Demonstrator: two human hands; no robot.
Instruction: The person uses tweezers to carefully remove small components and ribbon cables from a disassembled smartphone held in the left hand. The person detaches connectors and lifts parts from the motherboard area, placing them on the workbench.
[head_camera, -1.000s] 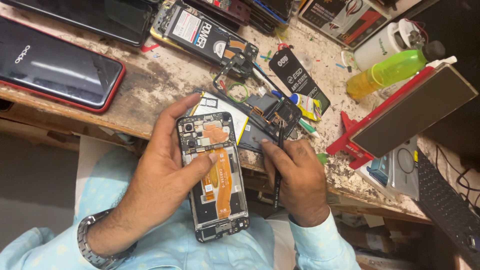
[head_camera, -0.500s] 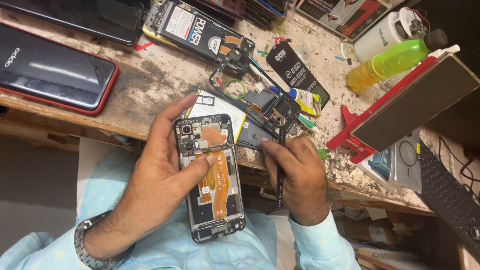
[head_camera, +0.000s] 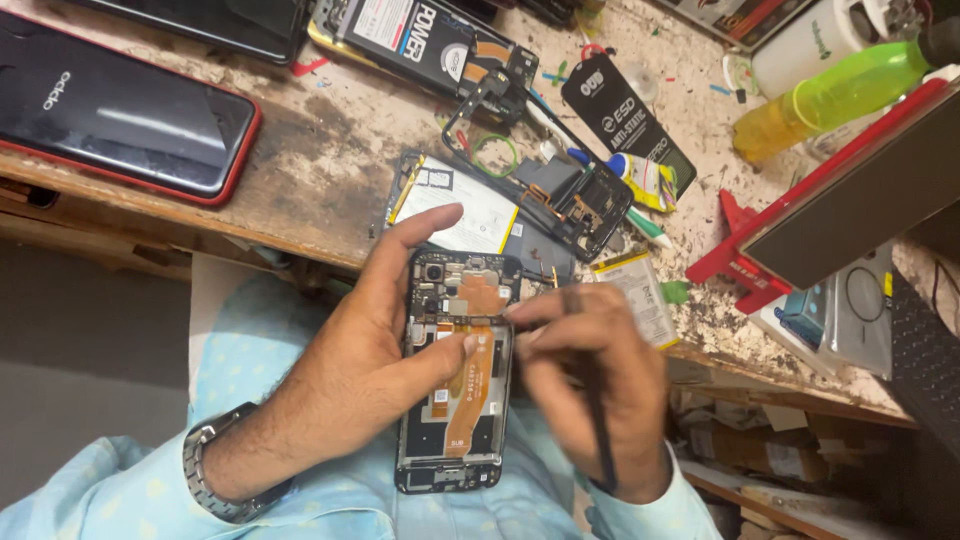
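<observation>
My left hand (head_camera: 375, 365) grips an opened phone (head_camera: 455, 420) with its back off, showing an orange flex cable and a dark board. The thumb lies across the middle of the phone and the fingers curl around its top left edge. My right hand (head_camera: 590, 375) is closed around a thin dark tool (head_camera: 597, 400) that points down past my wrist. Its fingertips touch the phone's right edge near the top. The phone is held over my lap, just in front of the bench edge.
On the worn wooden bench (head_camera: 310, 150) lie a black phone in a red case (head_camera: 120, 110), another opened phone with a white battery (head_camera: 500, 205), a loose battery (head_camera: 635, 290), a black tool pouch (head_camera: 625, 120), a green-yellow bottle (head_camera: 825, 95) and a red stand (head_camera: 850, 190).
My right hand has moved up and left from beside the phone's lower right to its upper right edge. The phone and my left hand stay nearly still.
</observation>
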